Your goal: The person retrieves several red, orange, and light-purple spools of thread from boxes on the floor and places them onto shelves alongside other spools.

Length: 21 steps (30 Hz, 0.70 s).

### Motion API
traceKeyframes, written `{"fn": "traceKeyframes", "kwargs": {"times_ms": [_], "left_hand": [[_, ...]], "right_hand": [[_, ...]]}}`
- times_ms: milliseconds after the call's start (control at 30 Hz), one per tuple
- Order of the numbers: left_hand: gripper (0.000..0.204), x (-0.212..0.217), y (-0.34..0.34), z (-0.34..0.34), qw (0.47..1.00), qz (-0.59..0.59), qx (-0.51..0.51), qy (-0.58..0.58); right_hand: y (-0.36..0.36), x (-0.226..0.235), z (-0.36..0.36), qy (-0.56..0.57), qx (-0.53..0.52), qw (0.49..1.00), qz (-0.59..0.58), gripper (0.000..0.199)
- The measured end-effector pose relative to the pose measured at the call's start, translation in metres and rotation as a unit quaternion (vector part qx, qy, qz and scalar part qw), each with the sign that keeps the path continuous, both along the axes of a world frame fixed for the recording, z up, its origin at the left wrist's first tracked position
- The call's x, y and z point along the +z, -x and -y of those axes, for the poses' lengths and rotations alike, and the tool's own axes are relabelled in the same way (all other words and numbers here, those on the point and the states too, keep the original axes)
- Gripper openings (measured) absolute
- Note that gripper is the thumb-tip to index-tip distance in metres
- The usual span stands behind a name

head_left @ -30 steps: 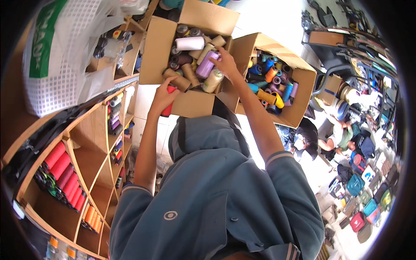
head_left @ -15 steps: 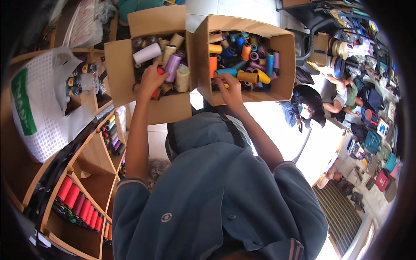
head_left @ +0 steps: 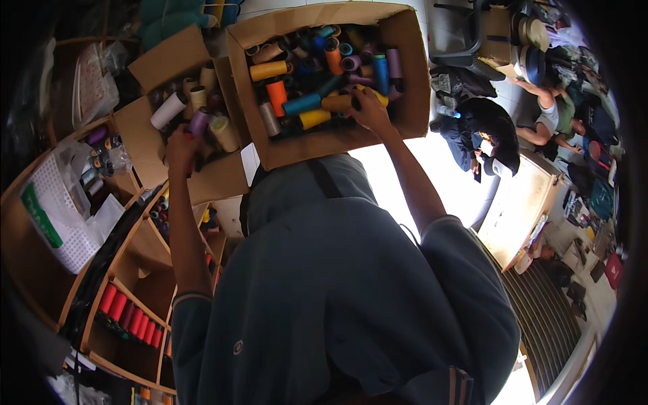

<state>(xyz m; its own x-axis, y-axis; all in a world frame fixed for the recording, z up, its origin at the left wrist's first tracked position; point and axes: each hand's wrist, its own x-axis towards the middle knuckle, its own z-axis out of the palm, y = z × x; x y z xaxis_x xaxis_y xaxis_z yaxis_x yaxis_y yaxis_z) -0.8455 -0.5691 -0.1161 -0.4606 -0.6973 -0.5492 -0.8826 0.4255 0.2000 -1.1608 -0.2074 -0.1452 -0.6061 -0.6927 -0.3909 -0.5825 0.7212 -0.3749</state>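
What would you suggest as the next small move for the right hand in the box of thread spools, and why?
Probably lift the yellow spool clear. The right hand is already on it in the right cardboard box, while the left hand rests in the left cardboard box.

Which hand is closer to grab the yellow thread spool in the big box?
The right hand. It already rests in the big cardboard box, right by the yellow spool. The left hand is over the smaller box beside it.
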Motion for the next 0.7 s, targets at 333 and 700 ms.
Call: {"fn": "traceKeyframes", "kwargs": {"times_ms": [333,700], "left_hand": [[0.044,0.024,0.039,-0.053,0.958,-0.203,0.124,0.158],[0.039,0.040,0.156,-0.155,0.956,-0.274,0.050,-0.094]], "right_hand": [[0.047,-0.026,0.003,0.035,0.151,0.978,0.141,0.057],[0.051,-0.038,0.038,0.126,-0.077,0.947,0.286,0.040]]}}
